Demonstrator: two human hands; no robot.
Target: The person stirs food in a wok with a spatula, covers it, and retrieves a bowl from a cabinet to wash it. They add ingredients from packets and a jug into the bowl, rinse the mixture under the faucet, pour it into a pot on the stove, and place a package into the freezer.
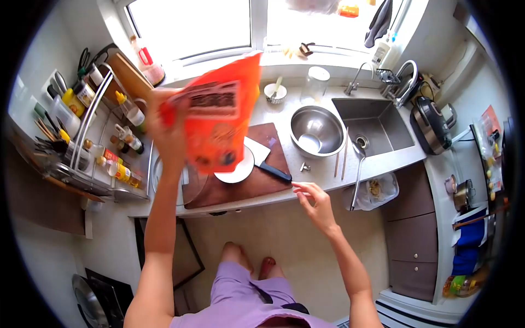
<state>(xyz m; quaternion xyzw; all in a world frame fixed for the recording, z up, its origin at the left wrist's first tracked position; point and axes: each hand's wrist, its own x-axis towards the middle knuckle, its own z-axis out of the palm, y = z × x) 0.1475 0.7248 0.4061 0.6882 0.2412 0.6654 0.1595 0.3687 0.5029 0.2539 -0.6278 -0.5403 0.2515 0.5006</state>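
Note:
My left hand is raised on the left and closed on the side of an orange-red printed food bag. The bag hangs tilted above the counter and covers part of a white plate. Beneath the plate lies a brown cutting board. A knife rests on the board, its black handle towards the front edge and its pale blade partly hidden by the plate. Just beyond the handle's end, my right hand is open with its fingers apart, holding nothing. A clear glass lid sits partly behind my left arm.
Right of the board are a steel bowl, chopsticks, a ladle and the sink. A small white bowl and a glass jar stand at the back. A rack with several bottles stands left. A bin bag hangs below.

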